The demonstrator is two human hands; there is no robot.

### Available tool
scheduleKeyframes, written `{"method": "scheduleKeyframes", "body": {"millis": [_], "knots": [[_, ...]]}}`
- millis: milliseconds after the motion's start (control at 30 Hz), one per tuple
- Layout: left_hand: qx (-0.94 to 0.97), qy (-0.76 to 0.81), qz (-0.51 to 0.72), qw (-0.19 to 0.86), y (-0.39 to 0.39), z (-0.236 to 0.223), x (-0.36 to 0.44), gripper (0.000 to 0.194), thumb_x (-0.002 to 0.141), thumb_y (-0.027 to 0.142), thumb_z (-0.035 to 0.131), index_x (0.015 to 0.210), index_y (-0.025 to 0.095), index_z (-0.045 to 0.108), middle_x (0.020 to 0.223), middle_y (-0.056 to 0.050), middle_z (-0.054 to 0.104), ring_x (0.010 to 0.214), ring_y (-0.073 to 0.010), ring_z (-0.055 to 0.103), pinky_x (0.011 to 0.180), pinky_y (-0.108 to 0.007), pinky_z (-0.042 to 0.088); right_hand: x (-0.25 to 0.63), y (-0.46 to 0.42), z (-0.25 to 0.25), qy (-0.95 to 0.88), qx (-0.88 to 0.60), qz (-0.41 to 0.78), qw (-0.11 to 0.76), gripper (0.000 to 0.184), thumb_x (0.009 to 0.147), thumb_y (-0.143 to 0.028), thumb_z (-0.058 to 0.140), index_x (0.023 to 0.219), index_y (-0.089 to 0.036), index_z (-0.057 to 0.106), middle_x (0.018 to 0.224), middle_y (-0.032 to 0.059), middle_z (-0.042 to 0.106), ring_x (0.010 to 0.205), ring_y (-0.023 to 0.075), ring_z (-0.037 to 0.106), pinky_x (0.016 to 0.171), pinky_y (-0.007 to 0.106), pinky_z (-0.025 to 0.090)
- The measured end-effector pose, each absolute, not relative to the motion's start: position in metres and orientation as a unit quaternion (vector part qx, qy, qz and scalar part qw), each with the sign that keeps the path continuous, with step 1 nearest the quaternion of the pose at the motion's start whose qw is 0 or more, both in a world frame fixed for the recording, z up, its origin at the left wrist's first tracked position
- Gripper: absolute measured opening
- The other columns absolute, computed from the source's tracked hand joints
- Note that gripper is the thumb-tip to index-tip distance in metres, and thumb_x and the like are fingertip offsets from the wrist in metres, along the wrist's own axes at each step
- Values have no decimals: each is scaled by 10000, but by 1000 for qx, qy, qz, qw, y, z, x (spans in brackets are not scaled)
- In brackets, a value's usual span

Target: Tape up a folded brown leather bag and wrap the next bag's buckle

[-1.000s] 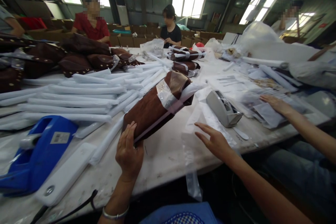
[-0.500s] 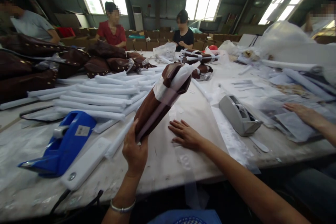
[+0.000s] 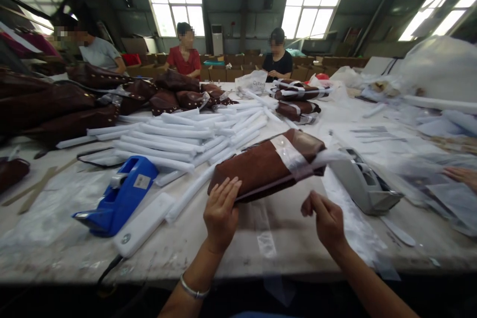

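Note:
A folded brown leather bag (image 3: 253,169) is held above the near side of the table, its right end tilted upward. Wrapped around it is a shiny whitish band (image 3: 288,154), and a white roll (image 3: 328,157) sticks out past its right end. My left hand (image 3: 222,211) grips the bag's left end, fingers over the top and thumb at the lower edge. My right hand (image 3: 328,218) is apart from the bag, below its right end, with the fingers curled in; nothing shows in it. Beneath the bag, a strip of clear tape (image 3: 265,241) lies on the table.
A blue tape dispenser (image 3: 124,194) and a white bar-shaped device (image 3: 145,226) are at left, a grey tape dispenser (image 3: 367,184) at right. Beyond lie white rolls (image 3: 160,144), brown bags (image 3: 175,82) and wrapped bags (image 3: 298,109). A co-worker's hand (image 3: 462,176) is far right.
My left hand has turned the bag from steeply upright to nearly level, lower and to the right. My right hand has lifted from flat on the table and curled its fingers. The view has shifted.

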State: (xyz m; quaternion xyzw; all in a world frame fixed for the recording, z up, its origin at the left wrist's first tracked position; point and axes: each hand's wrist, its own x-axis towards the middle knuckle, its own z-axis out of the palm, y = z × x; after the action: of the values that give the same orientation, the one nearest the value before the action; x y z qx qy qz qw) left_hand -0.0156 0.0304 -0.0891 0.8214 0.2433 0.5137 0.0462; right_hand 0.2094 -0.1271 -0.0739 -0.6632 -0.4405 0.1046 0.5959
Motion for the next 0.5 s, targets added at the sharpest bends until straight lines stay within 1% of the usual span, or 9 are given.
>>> {"method": "scheduleKeyframes", "body": {"millis": [33, 100, 200, 267, 300, 367, 400, 433, 500], "knots": [[833, 225, 504, 41, 25, -92, -13, 583, 888, -21, 420, 1394, 236, 554, 1328, -36, 645, 1305, -211, 547, 1149, -438, 394, 207, -145, -66, -460, -647, 106, 599, 469, 1055, -405, 451, 636, -208, 523, 591, 3, 522, 563, 168, 535, 573, 303, 448], [852, 186, 488, 25, 13, -98, -7, 548, 909, -32, 408, 1333, 253, 608, 1296, -7, 666, 1275, -189, 572, 1160, -423, 377, 203, -166, -48, -518, -636, 98, 563, 450, 1053, -361, 458, 634, -209, 519, 592, -1, 505, 555, 162, 511, 561, 308, 403], [872, 148, 467, 4, -1, -108, -3, 432, 979, 27, 437, 1277, 261, 645, 1282, 25, 672, 1238, -166, 599, 1175, -390, 355, 201, -148, -24, -591, -649, 43, 477, 330, 1039, -332, 489, 754, -219, 611, 703, 9, 606, 651, 176, 583, 632, 308, 439], [878, 141, 458, 0, -5, -112, -3, 384, 1008, 70, 439, 1270, 256, 648, 1300, 35, 661, 1237, -163, 599, 1180, -380, 347, 206, -114, -16, -619, -658, 8, 429, 199, 1018, -325, 527, 910, -233, 667, 875, 23, 689, 816, 204, 646, 769, 314, 492], [878, 139, 457, -2, -6, -114, -3, 372, 1015, 84, 438, 1268, 256, 650, 1304, 39, 658, 1237, -162, 599, 1181, -377, 346, 210, -93, -15, -627, -671, -1, 396, 161, 1009, -314, 536, 1004, -234, 676, 988, 32, 706, 927, 218, 654, 865, 322, 497], [877, 135, 462, -9, -6, -116, -4, 358, 1022, 103, 442, 1262, 263, 653, 1300, 45, 659, 1230, -161, 603, 1177, -380, 354, 222, -50, -16, -626, -725, 7, 288, 211, 1003, -245, 514, 1147, -222, 666, 1201, 45, 678, 1128, 219, 612, 1030, 321, 443], [876, 136, 463, -11, -5, -117, -4, 352, 1026, 114, 443, 1264, 267, 652, 1300, 46, 659, 1231, -163, 603, 1175, -386, 358, 229, -29, -18, -615, -757, 27, 219, 253, 999, -189, 488, 1180, -214, 662, 1262, 47, 655, 1187, 207, 585, 1075, 309, 411], [875, 137, 464, -12, -5, -118, -4, 348, 1029, 125, 443, 1267, 271, 650, 1302, 47, 657, 1233, -163, 601, 1174, -391, 360, 237, -9, -21, -608, -774, 48, 170, 278, 982, -133, 485, 1171, -200, 677, 1258, 59, 661, 1193, 206, 586, 1082, 308, 407], [873, 141, 468, -13, -5, -120, -3, 347, 1034, 136, 438, 1270, 279, 648, 1308, 53, 653, 1240, -161, 595, 1181, -397, 356, 253, 26, -27, -592, -796, 89, 96, 224, 944, -84, 538, 1042, -167, 722, 1118, 87, 712, 1094, 225, 641, 1023, 340, 465]]}}
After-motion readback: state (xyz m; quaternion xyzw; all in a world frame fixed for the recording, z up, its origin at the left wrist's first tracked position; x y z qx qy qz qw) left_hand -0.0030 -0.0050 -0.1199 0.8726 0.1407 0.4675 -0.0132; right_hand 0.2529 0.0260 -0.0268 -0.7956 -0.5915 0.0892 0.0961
